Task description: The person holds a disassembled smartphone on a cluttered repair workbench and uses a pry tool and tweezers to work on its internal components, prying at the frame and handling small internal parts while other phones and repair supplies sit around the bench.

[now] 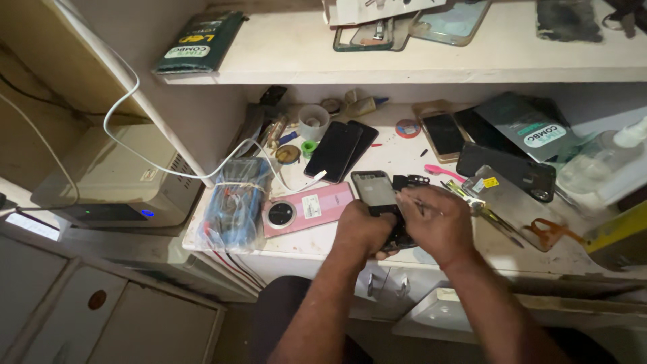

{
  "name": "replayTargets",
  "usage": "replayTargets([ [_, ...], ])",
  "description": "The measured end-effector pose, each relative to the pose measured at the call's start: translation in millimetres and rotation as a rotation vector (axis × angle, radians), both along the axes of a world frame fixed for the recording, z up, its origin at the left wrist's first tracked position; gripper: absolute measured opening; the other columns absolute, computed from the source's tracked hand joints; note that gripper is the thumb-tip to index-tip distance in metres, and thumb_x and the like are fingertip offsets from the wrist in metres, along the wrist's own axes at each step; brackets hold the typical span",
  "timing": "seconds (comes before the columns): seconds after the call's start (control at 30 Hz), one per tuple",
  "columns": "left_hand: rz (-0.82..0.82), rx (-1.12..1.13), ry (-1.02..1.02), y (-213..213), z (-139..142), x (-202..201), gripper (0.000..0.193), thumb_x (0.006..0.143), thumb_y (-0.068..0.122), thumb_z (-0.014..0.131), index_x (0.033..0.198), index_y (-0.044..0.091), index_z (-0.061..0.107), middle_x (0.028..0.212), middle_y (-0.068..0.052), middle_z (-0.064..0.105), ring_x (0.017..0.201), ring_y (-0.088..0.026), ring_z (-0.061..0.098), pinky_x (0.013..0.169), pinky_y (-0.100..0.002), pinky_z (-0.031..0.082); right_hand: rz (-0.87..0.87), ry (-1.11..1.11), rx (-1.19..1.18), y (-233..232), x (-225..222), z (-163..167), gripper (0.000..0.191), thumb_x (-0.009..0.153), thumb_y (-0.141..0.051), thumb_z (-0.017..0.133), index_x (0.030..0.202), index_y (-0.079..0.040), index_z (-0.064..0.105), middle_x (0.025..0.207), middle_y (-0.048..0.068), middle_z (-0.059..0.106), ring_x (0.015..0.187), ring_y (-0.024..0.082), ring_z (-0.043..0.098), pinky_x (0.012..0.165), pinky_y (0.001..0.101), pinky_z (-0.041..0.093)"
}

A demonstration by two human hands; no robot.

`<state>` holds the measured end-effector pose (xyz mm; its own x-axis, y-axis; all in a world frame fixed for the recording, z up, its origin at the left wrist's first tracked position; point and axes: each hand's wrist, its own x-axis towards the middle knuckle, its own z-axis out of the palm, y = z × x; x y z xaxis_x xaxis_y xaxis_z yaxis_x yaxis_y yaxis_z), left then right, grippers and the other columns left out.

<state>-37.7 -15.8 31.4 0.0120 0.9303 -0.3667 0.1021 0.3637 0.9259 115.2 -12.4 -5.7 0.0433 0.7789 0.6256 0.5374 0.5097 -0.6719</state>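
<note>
At the near edge of the tabletop (296, 246), the left hand (360, 228) grips an opened phone (379, 195) with its back already off, while the right hand (435, 222) pinches a thin tool against the phone's upper end; reassembly looks undone. Just left lies a pink back cover (306, 209), and farther back two dark phones (340, 149) rest together.

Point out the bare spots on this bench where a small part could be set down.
Bare bench top shows between the pink phone back and the two dark phones, and on the upper shelf right of the green packet. The right side around the tweezers and metal plate is crowded, as is the spot under both hands.
</note>
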Motion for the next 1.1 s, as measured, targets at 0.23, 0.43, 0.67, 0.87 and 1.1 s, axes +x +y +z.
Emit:
replayTargets([
  [0.23,-0.018,0.009,0.084,-4,6,0,0.026,0.084,0.014,0.070,0.080,-0.012,0.071,0.060,-0.018,0.069,0.043,-0.023,0.066,0.037,-0.033,0.048,-0.023,-0.125,0.085,-47,7,2,0.017,0.086,-0.006,0.079,0.102,-0.006,0.074,0.089,0.014,0.074,0.077,0.023,0.075,0.066,0.0307,0.057],
  [0.43,-0.030,0.011,0.090,-2,4,0,0.026,0.084,0.012,0.071,0.082,-0.014,0.070,0.061,-0.019,0.068,0.042,-0.023,0.064,0.035,-0.033,0.047,0.010,-0.146,0.095,-52,13,9,0.018,0.086,-0.005,0.077,0.103,-0.005,0.074,0.092,0.014,0.074,0.077,0.024,0.074,0.065,0.0311,0.056],
  [0.67,-0.030,-0.020,0.032,0,2,1,0.025,0.084,0.011,0.070,0.090,-0.014,0.069,0.065,-0.019,0.069,0.044,-0.023,0.066,0.033,-0.033,0.046,0.019,-0.226,0.048,13,4,9,0.012,0.087,-0.010,0.078,0.099,-0.007,0.077,0.090,0.015,0.074,0.078,0.030,0.071,0.069,0.0364,0.055],
  [0.87,-0.018,-0.018,0.037,-2,1,0,0.025,0.084,0.010,0.070,0.089,-0.015,0.070,0.064,-0.020,0.069,0.043,-0.023,0.066,0.035,-0.033,0.047,-0.001,-0.266,0.072,33,-1,11,0.012,0.086,-0.013,0.078,0.097,-0.009,0.077,0.089,0.014,0.074,0.081,0.032,0.071,0.070,0.0384,0.055],
  [1.1,-0.022,-0.007,0.145,-1,4,1,0.030,0.084,0.016,0.072,0.083,-0.014,0.070,0.060,-0.020,0.068,0.041,-0.023,0.064,0.038,-0.034,0.049,0.011,-0.249,-0.005,-46,11,21,0.014,0.084,-0.007,0.075,0.098,-0.006,0.077,0.079,0.013,0.071,0.067,0.026,0.070,0.061,0.0358,0.054],
])
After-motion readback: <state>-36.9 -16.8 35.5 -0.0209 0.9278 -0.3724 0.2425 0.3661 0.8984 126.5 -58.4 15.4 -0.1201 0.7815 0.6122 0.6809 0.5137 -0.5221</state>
